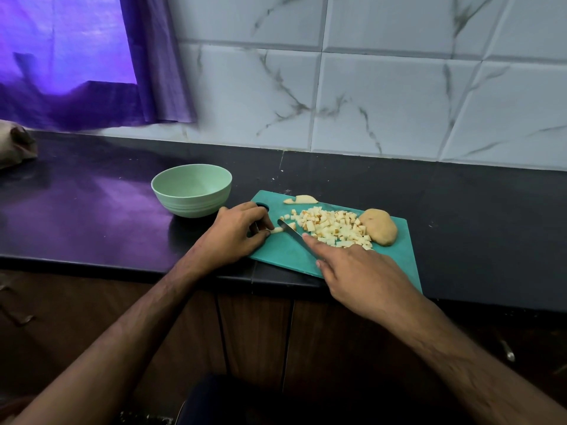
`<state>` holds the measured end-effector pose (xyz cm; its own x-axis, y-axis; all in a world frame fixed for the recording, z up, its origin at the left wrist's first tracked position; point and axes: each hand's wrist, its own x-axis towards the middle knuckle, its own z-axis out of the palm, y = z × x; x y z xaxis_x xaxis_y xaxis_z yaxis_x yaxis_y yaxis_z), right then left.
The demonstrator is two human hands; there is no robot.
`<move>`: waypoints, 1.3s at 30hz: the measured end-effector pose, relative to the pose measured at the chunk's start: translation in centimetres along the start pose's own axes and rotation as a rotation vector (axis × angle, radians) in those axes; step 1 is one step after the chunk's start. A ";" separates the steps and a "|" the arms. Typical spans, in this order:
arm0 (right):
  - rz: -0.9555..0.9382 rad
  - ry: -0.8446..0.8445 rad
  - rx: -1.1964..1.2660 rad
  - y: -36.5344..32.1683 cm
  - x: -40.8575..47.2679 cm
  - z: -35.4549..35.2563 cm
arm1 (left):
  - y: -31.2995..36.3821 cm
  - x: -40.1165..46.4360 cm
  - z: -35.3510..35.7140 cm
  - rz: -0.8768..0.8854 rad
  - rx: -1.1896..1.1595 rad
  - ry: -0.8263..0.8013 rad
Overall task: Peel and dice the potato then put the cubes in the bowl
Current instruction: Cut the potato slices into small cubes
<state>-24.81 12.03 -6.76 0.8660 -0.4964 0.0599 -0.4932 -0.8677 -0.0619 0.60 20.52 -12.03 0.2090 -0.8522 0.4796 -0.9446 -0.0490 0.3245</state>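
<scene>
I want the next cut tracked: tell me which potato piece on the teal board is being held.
The small pale potato strip pinched by the left hand, beside the knife blade; the diced cubes lie loose.

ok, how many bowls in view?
1. The pale green ribbed bowl sits on the dark countertop, just left of the teal plastic cutting board. No others show; anything outside the frame is unseen.

Both forearms are bare to the lower edge of the view, with no sleeve, watch, bracelet or glove showing. The left hand (236,231) and right hand (362,274) wear no rings that can be made out. Fine dark hair runs along both forearms, and a dark garment shows between them, below the hands.
</scene>
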 end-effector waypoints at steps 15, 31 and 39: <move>-0.008 -0.041 0.002 -0.3 0.1 0.3 | 0.2 -0.3 -0.1 0.002 0.022 -0.005; -0.018 -0.015 0.030 -0.5 0.1 0.5 | 0.2 -0.7 -0.6 -0.026 -0.052 -0.040; 0.009 0.006 0.057 0.2 0.3 -0.7 | 0.4 -0.7 -0.6 0.009 -0.056 0.000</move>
<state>-24.74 11.69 -6.03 0.8611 -0.5042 0.0653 -0.4950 -0.8608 -0.1187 0.23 21.43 -11.77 0.2002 -0.8526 0.4827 -0.9309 -0.0118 0.3651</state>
